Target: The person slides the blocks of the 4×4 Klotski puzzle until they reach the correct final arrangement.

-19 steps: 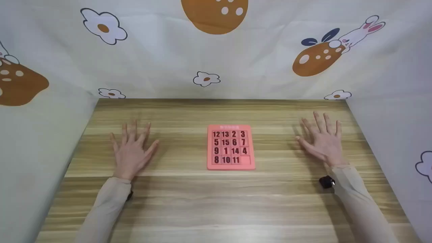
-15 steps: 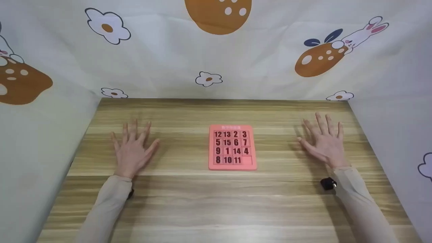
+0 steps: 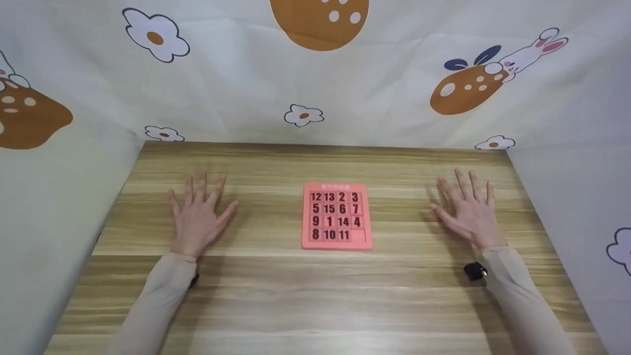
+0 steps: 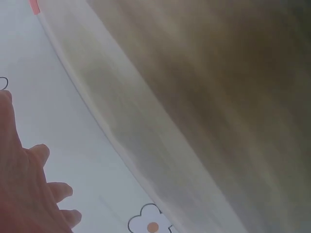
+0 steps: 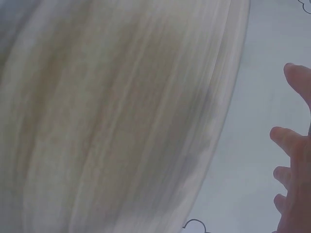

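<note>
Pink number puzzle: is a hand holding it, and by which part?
Nothing is held: the pink sliding number puzzle lies on the wood-grain table, between the left hand and right hand, touching neither.

A long, pale beige left sleeve (image 3: 157, 301) is seen at the lower left of the head view and a matching right sleeve (image 3: 523, 301) at the lower right, both softly creased, the first flanked by a mostly hidden black device (image 3: 194, 281), the second by a boxy black block (image 3: 473, 271) with a shiny spot.
</note>
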`<state>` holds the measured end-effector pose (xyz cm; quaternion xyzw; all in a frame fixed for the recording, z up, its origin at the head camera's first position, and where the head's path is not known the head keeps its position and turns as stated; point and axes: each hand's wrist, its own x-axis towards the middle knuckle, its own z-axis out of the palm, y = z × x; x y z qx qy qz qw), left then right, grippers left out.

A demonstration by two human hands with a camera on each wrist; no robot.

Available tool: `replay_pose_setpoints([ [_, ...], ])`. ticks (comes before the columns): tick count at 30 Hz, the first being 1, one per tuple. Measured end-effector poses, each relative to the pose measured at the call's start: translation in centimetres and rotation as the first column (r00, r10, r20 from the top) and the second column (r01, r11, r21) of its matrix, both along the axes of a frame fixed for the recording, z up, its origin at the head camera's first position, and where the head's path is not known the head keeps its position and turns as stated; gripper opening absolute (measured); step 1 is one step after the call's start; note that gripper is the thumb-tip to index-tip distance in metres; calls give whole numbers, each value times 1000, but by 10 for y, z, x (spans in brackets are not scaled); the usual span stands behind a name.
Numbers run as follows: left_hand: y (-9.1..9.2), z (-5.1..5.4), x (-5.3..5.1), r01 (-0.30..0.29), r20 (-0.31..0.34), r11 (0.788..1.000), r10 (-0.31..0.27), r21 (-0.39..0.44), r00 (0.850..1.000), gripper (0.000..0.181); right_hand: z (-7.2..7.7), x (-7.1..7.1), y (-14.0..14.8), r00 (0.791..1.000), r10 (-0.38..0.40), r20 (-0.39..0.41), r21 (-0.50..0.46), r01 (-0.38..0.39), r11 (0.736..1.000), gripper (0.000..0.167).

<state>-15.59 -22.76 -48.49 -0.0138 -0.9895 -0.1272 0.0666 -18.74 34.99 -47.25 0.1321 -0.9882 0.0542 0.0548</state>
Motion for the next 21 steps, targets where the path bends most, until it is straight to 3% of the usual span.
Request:
replay_pose_setpoints([
  [7, 18, -2, -8, 40, 9, 999, -40, 2, 999, 73, -6, -1, -3, 999, 43, 6, -5, -43, 999, 66],
  [14, 51, -5, -13, 140, 32, 990, -140, -5, 990, 74, -15, -2, -18, 991, 130, 27, 2, -130, 992, 62],
  [18, 73, -4, -19, 214, 57, 977, -214, 0, 975, 75, -15, -3, -34, 982, 186, 33, 4, -187, 982, 60],
  [21, 88, -3, -22, 297, 101, 955, -296, 5, 950, 77, -14, -2, -49, 972, 233, 35, -6, -233, 973, 58],
])
